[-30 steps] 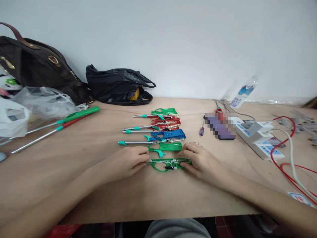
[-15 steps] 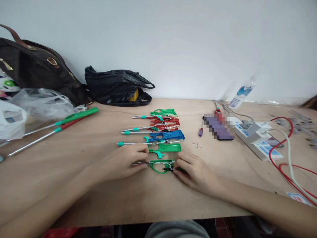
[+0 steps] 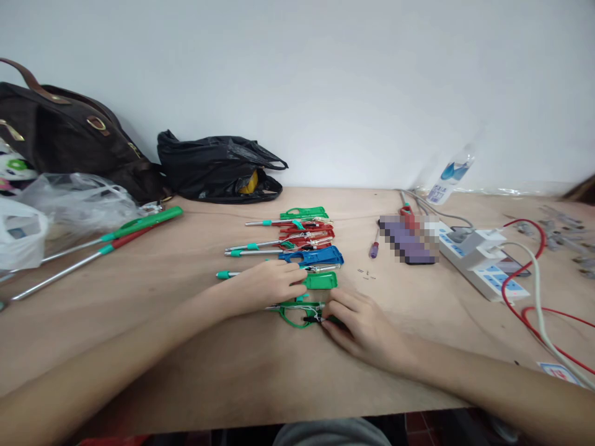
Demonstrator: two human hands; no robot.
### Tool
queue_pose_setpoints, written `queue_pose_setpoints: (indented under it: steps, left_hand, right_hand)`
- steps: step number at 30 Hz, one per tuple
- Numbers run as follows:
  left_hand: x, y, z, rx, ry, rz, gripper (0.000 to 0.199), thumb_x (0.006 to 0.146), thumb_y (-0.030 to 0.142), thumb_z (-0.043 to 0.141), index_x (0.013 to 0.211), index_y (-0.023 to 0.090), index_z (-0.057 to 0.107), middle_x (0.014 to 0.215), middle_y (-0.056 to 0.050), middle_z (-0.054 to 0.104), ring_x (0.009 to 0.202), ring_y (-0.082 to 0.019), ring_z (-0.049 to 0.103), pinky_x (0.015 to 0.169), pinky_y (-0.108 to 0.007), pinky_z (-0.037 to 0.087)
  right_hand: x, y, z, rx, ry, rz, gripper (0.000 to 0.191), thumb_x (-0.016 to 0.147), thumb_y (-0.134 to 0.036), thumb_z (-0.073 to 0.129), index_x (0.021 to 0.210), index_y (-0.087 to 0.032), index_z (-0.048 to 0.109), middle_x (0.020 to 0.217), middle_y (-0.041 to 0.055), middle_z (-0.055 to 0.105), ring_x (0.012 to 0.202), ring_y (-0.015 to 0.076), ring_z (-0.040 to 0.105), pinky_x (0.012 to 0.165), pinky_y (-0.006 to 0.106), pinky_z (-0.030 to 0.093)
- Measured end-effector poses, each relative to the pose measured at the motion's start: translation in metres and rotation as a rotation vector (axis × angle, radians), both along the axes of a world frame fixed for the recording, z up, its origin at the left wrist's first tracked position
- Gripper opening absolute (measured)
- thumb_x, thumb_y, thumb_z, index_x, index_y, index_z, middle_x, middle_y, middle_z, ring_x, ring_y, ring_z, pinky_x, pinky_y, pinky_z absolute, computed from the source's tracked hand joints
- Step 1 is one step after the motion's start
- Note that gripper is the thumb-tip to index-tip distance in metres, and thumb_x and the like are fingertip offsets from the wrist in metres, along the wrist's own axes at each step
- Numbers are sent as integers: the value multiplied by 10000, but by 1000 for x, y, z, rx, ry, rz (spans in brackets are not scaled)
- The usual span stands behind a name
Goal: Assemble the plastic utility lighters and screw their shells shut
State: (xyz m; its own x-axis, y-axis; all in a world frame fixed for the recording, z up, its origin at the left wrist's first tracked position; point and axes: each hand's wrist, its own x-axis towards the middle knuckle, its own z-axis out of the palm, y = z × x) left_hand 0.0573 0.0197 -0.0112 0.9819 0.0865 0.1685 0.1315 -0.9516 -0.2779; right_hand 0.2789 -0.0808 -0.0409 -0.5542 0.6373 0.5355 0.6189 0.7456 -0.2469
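The casings (image 3: 321,281) are green, blue and red, the rods (image 3: 260,253) silver, the collars (image 3: 236,253) teal, the table (image 3: 209,390) tan, the screwdriver handle (image 3: 374,250) purple, one plastic bag (image 3: 209,167) black, the power strip (image 3: 474,276) white with blue panels (image 3: 507,287), and one cable (image 3: 543,243) red

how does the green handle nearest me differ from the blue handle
The right hand covers the right end of the green handle; the right end of the blue handle shows. The green handle lies nearer the camera than the blue handle. Both have a loop toward the left.
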Motion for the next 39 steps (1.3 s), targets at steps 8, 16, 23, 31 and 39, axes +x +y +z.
queue_pose_setpoints:
  steps: [8,16,23,31,39]
  left_hand:
    - [-6,-1,7,-160,-94,16,191,1005,179,419,918,144,585,902,-61,613,802,-182,545,674,-271,400]
    - [-24,-15,10,-608,-203,216,200,1011,214,376,955,179,564,916,-31,620,812,-157,562,703,-234,413]
    - [-22,-21,3,-526,-168,181,332,1026,210,288,1106,208,610,948,-50,586,780,-152,554,671,-225,405]
    - [-18,-25,0,-511,-184,171,274,964,141,361,1083,190,604,928,-49,571,756,-149,542,650,-230,398]
    - [-19,-25,-1,-533,-193,182,271,924,122,421,1112,198,600,976,-51,583,798,-161,570,675,-236,429]
  right_hand:
    - [0,0,-1,-2,10,-13,158,948,-168,441,819,-166,532,787,47,571,676,159,530,585,259,420]
    - [0,0,0,7,1,-14,145,951,-168,448,839,-163,541,793,50,569,685,162,540,588,261,426]
    - [0,0,-2,5,-13,-28,156,961,-170,430,856,-165,545,801,53,578,698,167,557,590,266,439]
    - [-1,1,-3,48,-16,-39,170,968,-172,406,864,-172,541,792,51,570,689,163,557,573,261,449]
    - [-2,1,-3,73,-13,-42,152,961,-146,417,867,-165,535,792,51,571,688,161,558,567,260,453]
